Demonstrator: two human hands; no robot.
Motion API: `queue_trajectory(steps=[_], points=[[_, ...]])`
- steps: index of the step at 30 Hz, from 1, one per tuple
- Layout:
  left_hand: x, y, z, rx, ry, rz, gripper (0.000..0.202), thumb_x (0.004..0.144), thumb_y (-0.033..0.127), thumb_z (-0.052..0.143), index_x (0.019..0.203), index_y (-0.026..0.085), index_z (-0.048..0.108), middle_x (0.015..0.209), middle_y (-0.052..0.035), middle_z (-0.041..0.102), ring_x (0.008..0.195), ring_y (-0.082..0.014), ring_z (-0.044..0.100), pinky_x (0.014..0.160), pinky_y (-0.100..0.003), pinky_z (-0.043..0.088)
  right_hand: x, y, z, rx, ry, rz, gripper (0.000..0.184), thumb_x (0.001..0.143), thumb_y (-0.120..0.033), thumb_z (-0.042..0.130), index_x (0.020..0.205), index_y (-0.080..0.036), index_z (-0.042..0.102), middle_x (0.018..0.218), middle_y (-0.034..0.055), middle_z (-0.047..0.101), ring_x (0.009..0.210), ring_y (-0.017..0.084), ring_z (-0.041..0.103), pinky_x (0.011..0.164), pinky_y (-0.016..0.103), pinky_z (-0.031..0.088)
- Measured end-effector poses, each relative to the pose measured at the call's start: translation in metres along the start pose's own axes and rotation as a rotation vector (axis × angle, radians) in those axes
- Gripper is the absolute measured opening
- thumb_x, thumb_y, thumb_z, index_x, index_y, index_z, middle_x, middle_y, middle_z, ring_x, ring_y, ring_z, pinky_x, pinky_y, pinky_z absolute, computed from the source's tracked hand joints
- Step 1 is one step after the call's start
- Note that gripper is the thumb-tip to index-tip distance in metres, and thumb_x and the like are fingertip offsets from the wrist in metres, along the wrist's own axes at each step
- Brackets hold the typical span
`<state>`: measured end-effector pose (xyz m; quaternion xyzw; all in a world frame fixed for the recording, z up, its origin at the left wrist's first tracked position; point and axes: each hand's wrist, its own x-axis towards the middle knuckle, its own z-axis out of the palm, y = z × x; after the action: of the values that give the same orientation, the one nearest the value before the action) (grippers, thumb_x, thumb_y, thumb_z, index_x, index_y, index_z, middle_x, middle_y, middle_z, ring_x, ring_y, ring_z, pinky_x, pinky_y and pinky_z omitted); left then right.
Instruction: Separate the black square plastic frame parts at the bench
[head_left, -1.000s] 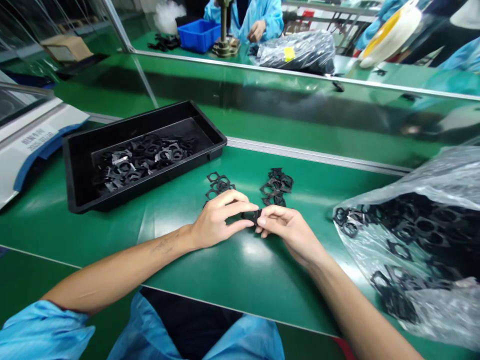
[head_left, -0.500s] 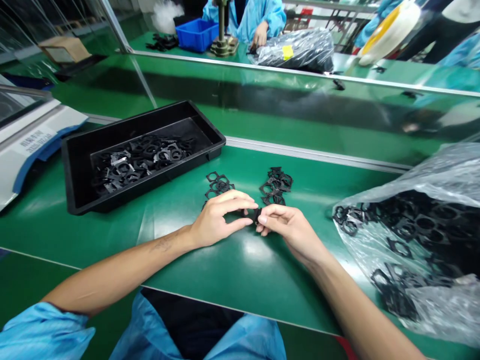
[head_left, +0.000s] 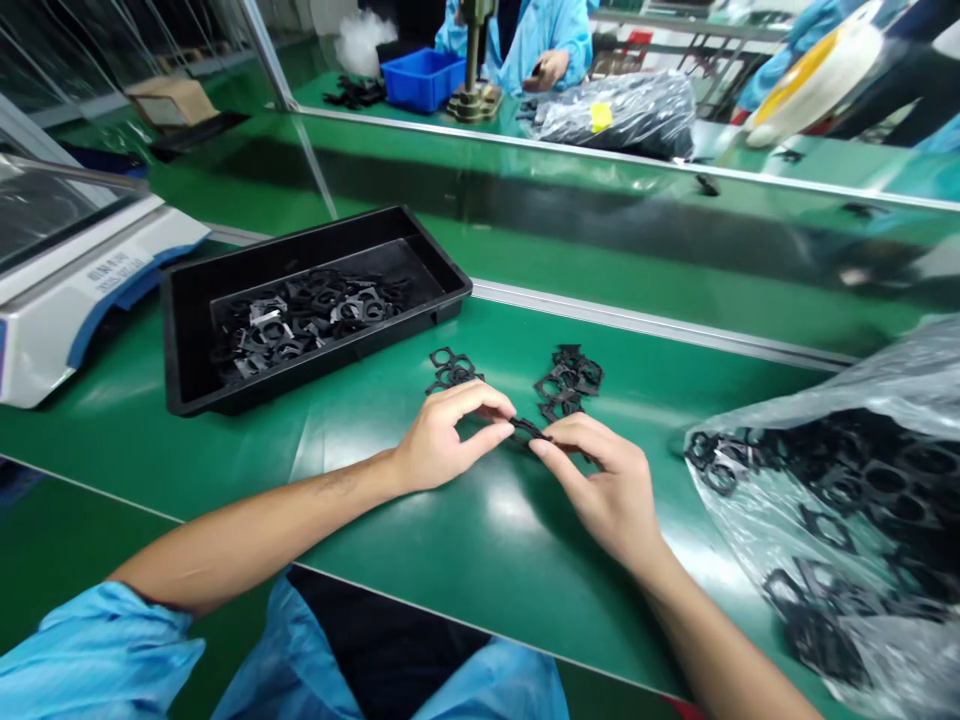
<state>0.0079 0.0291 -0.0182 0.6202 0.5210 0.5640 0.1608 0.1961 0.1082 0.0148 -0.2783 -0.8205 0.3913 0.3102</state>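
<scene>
Black plastic frame piece (head_left: pixel 529 430) pinched across fingertips of left hand (head_left: pixel 450 440) and right hand (head_left: pixel 600 485), both half-closed, just above green counter (head_left: pixel 480 570). Two-hand grip keeps thin piece spread. Loose frame pieces (head_left: pixel 568 385) just ahead; black tray (head_left: pixel 450 300) left, plastic bag (head_left: pixel 825 400) right, both within reach.

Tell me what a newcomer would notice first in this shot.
The eye goes first to the bare left hand and right hand at the middle of the green bench, pinching a small black part between them. Next come the black tray of black parts at the left and the clear bag heaped with more at the right edge.
</scene>
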Motion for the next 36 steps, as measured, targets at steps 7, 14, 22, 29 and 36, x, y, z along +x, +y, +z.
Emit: queue_trajectory(steps=[7, 14, 22, 29, 36], points=[[0.002, 0.002, -0.002, -0.025, 0.002, -0.006, 0.01, 0.093, 0.024, 0.067, 0.086, 0.018, 0.068, 0.083, -0.004, 0.073, 0.078, -0.0153, 0.068, 0.076, -0.029, 0.055, -0.002, 0.003, 0.001, -0.051, 0.013, -0.082, 0.017, 0.094, -0.033, 0.068, 0.081, -0.024, 0.071, 0.079, 0.0059, 0.073, 0.073, 0.022, 0.066, 0.071, 0.036, 0.054], [0.002, 0.007, -0.001, -0.003, 0.019, 0.051, 0.007, 0.091, 0.019, 0.07, 0.084, 0.018, 0.069, 0.08, -0.0024, 0.075, 0.074, -0.0139, 0.069, 0.074, -0.027, 0.054, 0.0, -0.003, -0.001, 0.074, -0.02, 0.046, 0.022, 0.091, -0.038, 0.07, 0.075, -0.022, 0.072, 0.077, 0.006, 0.071, 0.071, 0.02, 0.063, 0.069, 0.034, 0.052], [0.0, 0.004, -0.001, -0.021, -0.021, 0.017, 0.01, 0.094, 0.016, 0.062, 0.099, 0.017, 0.071, 0.091, -0.0043, 0.076, 0.082, -0.0141, 0.072, 0.078, -0.026, 0.058, 0.008, -0.002, -0.004, 0.604, -0.156, 0.548, 0.037, 0.076, -0.052, 0.082, 0.066, -0.019, 0.067, 0.062, 0.0016, 0.064, 0.057, 0.013, 0.055, 0.058, 0.028, 0.047], [0.001, 0.0, -0.003, 0.076, -0.013, 0.301, 0.011, 0.09, 0.011, 0.067, 0.093, 0.02, 0.074, 0.093, -0.0053, 0.075, 0.088, -0.0153, 0.071, 0.083, -0.03, 0.058, 0.009, 0.002, -0.001, 0.679, -0.25, 0.656, 0.043, 0.077, -0.056, 0.079, 0.064, -0.017, 0.065, 0.058, 0.001, 0.062, 0.053, 0.012, 0.054, 0.056, 0.026, 0.048], [0.005, -0.001, -0.005, 0.053, 0.068, 0.122, 0.007, 0.088, 0.014, 0.071, 0.09, 0.018, 0.076, 0.081, -0.0035, 0.075, 0.074, -0.0135, 0.068, 0.072, -0.026, 0.055, 0.003, 0.002, -0.001, 0.248, -0.003, 0.197, 0.017, 0.086, -0.037, 0.075, 0.092, -0.022, 0.071, 0.096, 0.0055, 0.072, 0.082, 0.019, 0.067, 0.074, 0.031, 0.056]])
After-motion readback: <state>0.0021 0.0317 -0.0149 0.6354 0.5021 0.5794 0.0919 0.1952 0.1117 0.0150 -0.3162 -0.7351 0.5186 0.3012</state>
